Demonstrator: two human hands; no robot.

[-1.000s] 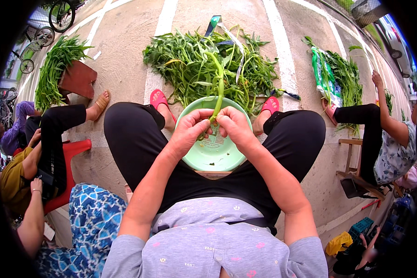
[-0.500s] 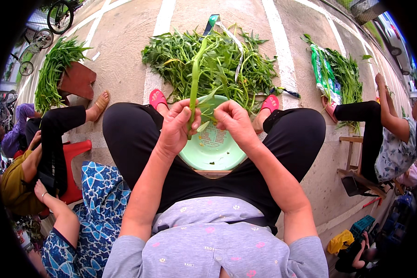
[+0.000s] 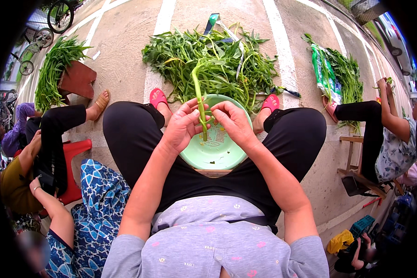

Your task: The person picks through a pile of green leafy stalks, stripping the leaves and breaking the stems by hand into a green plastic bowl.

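Note:
My left hand (image 3: 181, 127) is closed on a thick green water spinach stem (image 3: 197, 88), which stands nearly upright with its top bent to the right. My right hand (image 3: 234, 124) meets it from the right, thumb and forefinger pinched at a short side shoot of the same stem. Both hands are over a pale green plastic basin (image 3: 229, 160) between my knees. Printing and a few small leaf scraps show on the basin's bottom. Just beyond the basin lies a wide heap of water spinach (image 3: 171, 58) on the ground.
White lines cross the concrete ground (image 3: 125, 51). At left, more greens (image 3: 55, 69) lie over a brown-red stool (image 3: 78, 81); people sit close by, one on a red chair (image 3: 74, 171). Another person sits at right by a bundle of greens (image 3: 347, 78) and a wooden stool (image 3: 350, 155).
The stem has dropped lower and tilted left at its top, and its leaves no longer show near my fingers. My right hand has moved slightly left, closer to the stem.

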